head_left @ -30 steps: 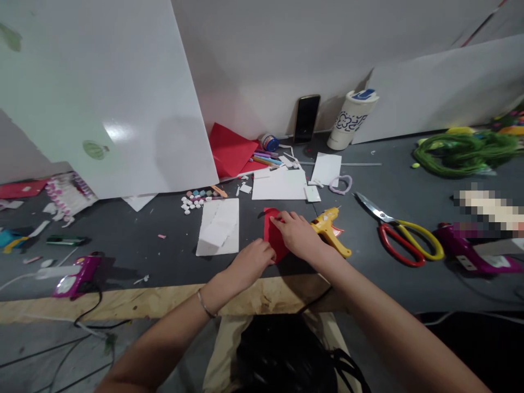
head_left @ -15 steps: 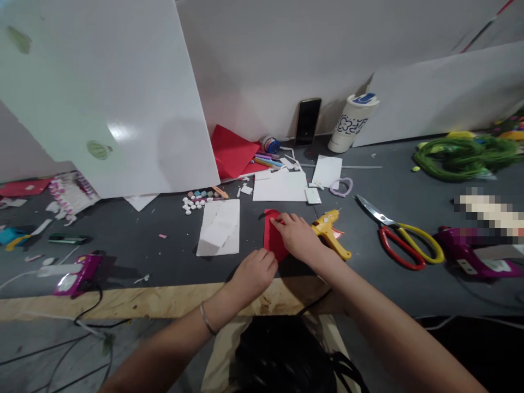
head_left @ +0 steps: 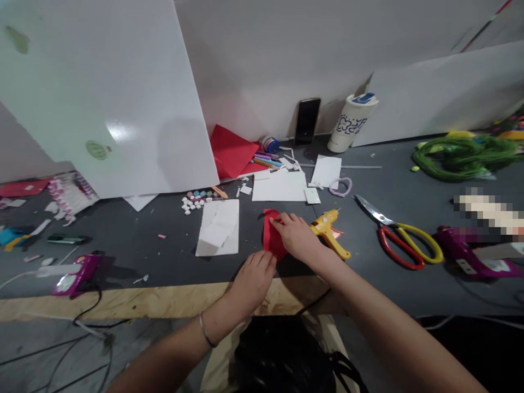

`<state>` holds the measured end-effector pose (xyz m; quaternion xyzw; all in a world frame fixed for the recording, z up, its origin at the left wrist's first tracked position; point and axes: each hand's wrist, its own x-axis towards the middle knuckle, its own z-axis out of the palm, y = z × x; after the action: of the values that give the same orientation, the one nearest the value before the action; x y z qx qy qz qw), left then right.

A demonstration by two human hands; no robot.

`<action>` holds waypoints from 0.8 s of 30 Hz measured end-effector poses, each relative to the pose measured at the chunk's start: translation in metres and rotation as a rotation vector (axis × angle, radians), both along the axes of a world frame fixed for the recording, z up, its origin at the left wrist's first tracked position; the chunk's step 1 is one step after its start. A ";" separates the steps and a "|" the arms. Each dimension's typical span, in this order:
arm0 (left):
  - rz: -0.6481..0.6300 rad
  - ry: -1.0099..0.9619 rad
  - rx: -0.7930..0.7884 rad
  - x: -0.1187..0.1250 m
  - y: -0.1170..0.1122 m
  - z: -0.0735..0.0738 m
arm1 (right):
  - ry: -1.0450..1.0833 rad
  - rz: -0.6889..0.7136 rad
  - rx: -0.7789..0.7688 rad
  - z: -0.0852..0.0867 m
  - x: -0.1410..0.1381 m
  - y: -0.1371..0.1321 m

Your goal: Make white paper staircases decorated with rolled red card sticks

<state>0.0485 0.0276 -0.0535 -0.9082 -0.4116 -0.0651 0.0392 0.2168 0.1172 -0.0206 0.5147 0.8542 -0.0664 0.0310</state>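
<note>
Both hands are down on the red paper, right at the front of the table!
The right hand (head_left: 298,236) has its fingers across the red paper (head_left: 271,236), while the left hand (head_left: 254,278), fingers bent, meets the lower end; whether either one pinches or simply presses, I cannot tell. The paper lies on the dark table (head_left: 164,270), just in from the wooden edge (head_left: 164,301). Right beside the right hand, here's the yellow glue gun (head_left: 332,234), nozzle pointing away, and farther right the scissors (head_left: 395,232), blades together. Over to the left, torn paper (head_left: 219,232) sits on a white card (head_left: 228,250)!
</note>
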 end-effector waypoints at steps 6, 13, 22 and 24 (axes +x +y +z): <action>-0.017 -0.087 -0.100 -0.006 0.021 0.003 | 0.010 0.003 0.000 -0.001 0.001 0.000; -0.068 -0.239 -0.265 -0.013 0.045 0.004 | 0.035 0.007 0.028 -0.003 0.001 0.000; -0.075 -0.349 -0.259 -0.016 0.036 -0.003 | 0.409 0.062 0.101 -0.020 0.017 -0.025; -0.077 -0.359 -0.277 -0.016 0.036 -0.005 | 0.529 0.110 0.077 -0.025 0.021 -0.037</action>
<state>0.0321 0.0632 -0.0588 -0.8937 -0.3822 -0.1700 -0.1624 0.2375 0.0798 -0.0457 0.4331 0.8611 -0.1643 -0.2094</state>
